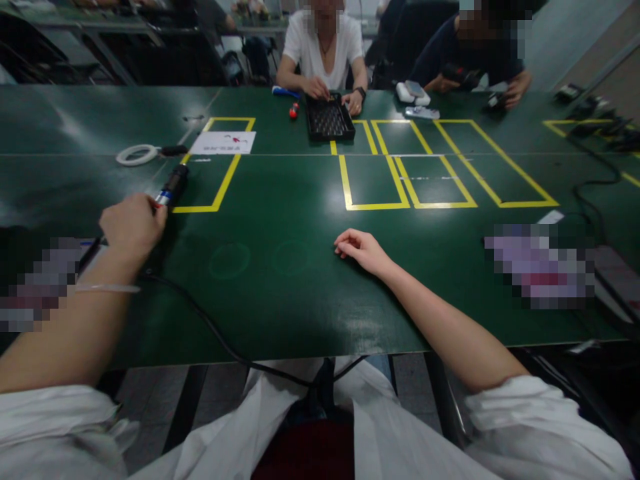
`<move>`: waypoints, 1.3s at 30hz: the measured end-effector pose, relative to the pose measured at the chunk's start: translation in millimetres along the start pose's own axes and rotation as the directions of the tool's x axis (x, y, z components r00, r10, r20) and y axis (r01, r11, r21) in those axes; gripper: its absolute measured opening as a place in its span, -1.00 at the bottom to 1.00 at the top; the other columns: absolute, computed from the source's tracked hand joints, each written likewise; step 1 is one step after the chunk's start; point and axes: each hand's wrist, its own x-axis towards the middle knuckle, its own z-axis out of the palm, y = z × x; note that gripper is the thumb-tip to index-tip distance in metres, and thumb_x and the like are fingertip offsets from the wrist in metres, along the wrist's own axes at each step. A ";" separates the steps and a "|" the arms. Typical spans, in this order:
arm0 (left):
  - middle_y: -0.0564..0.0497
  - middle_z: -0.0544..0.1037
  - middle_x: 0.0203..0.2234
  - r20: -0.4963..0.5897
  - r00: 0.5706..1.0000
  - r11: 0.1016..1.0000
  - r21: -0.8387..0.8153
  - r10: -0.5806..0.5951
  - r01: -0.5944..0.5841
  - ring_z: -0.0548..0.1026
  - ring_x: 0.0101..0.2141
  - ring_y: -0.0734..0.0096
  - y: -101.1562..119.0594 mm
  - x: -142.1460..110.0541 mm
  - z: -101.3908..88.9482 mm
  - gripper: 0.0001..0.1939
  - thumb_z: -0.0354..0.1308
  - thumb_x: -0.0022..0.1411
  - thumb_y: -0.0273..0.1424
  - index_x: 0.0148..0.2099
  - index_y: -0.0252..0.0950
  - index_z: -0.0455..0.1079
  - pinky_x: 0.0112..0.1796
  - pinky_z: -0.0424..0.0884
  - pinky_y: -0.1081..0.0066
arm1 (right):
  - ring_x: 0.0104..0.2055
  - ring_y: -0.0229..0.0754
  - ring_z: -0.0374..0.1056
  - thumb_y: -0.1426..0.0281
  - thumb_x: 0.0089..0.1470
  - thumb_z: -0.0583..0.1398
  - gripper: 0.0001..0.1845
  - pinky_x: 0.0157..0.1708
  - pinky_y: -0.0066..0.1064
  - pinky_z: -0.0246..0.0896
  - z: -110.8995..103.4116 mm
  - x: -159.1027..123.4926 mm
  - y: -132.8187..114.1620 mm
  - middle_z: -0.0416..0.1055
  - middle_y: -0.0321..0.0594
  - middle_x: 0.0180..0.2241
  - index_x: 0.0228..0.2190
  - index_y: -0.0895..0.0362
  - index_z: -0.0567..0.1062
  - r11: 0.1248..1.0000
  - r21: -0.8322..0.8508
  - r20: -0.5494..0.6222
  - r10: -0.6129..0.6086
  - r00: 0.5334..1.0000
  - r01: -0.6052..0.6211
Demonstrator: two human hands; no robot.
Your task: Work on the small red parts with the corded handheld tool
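Observation:
My left hand (133, 227) is closed around a black cylindrical tool (175, 183) with a silver and blue band. The tool points away over the left edge of a yellow taped rectangle (217, 200); its exact kind is unclear. My right hand (365, 252) rests on the green table (300, 300), its fingers loosely bent and nothing visible in them. Beyond the tool lies a white cable ring (137, 155) with a black end piece (173, 151). A white printed sheet (224, 143) lies across the taped rectangle.
Opposite, a person in white (325, 47) reaches into a black tray (330, 119). Another person in dark clothing (470, 53) holds dark objects. A black cable (210, 320) runs over the near table edge to my lap. Blurred-out items (543, 270) lie at both sides.

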 end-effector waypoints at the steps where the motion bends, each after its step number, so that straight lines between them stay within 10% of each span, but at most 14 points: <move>1: -0.16 0.47 -0.01 -0.058 0.998 1.000 0.004 -0.008 0.008 0.40 -0.08 0.11 5.6 -1.7 -3.3 -0.48 -0.19 0.37 -0.09 0.10 -0.37 0.31 -0.02 0.32 0.17 | -0.44 -0.28 0.40 0.29 0.06 0.22 -0.82 -0.35 -0.40 0.33 0.1 0.8 -0.2 0.51 -0.24 -0.43 -0.32 0.16 0.46 1.000 -0.004 0.003 0.007 1.000 -0.007; 5: -0.07 0.55 -0.13 -0.123 0.986 0.939 -0.309 0.116 -0.149 0.46 -0.17 0.30 49.6 -19.1 -14.4 -0.59 -0.01 0.35 -0.16 0.06 -0.36 0.36 -0.04 0.37 0.28 | -0.47 -0.29 0.39 0.34 0.08 0.21 -0.88 -0.38 -0.42 0.31 3.5 8.2 -2.7 0.50 -0.25 -0.45 -0.36 0.15 0.45 0.997 -0.064 0.007 0.049 0.999 -0.049; 8: -0.09 0.58 -0.22 -0.022 0.948 0.662 -0.711 0.318 -0.238 0.50 -0.26 0.43 101.0 -44.4 -17.3 -0.63 0.08 0.31 -0.26 0.04 -0.44 0.36 -0.10 0.42 0.37 | -0.52 -0.29 0.38 0.40 0.09 0.19 -0.92 -0.44 -0.44 0.27 8.7 17.5 -8.5 0.50 -0.25 -0.50 -0.42 0.15 0.45 0.971 -0.199 -0.023 0.129 0.991 -0.131; 11: -0.12 0.58 -0.23 0.069 0.848 0.395 -0.903 0.525 -0.171 0.51 -0.30 0.42 150.7 -77.6 -14.3 -0.63 0.14 0.25 -0.25 -0.02 -0.43 0.43 -0.19 0.45 0.39 | -0.58 -0.31 0.34 0.41 0.10 0.19 -0.91 -0.51 -0.47 0.18 15.2 24.2 -14.6 0.52 -0.27 -0.50 -0.43 0.13 0.48 0.918 -0.351 -0.073 0.168 0.983 -0.183; 16: -0.10 0.59 -0.28 0.089 0.691 0.238 -0.963 0.718 -0.123 0.51 -0.29 0.36 197.9 -122.0 -0.5 -0.58 0.25 0.14 -0.16 -0.05 -0.37 0.45 -0.22 0.42 0.35 | -0.53 -0.31 0.35 0.37 0.12 0.19 -0.90 -0.47 -0.47 0.18 24.0 22.5 -10.1 0.52 -0.33 -0.50 -0.42 0.08 0.49 0.897 -0.429 -0.184 0.030 0.983 -0.107; 23: -0.12 0.59 -0.25 0.114 0.693 0.199 -0.979 0.712 -0.044 0.52 -0.25 0.33 207.5 -132.3 16.6 -0.62 0.28 0.10 -0.18 -0.14 -0.38 0.43 -0.18 0.38 0.32 | -0.51 -0.30 0.35 0.32 0.12 0.16 -0.87 -0.46 -0.45 0.30 25.5 21.8 1.2 0.46 -0.30 -0.50 -0.36 0.13 0.42 0.998 0.045 -0.047 -0.045 0.998 0.047; 39: -0.05 0.55 -0.34 0.077 0.710 0.076 -0.997 0.700 0.032 0.50 -0.31 0.41 204.4 -130.3 29.1 -0.62 0.22 0.19 -0.15 -0.11 -0.36 0.43 -0.19 0.38 0.37 | -0.50 -0.34 0.32 0.17 -0.01 0.35 -0.64 -0.47 -0.46 0.23 24.3 17.6 -2.3 0.43 -0.32 -0.46 -0.31 0.14 0.42 0.993 0.097 -0.008 -0.063 0.998 0.064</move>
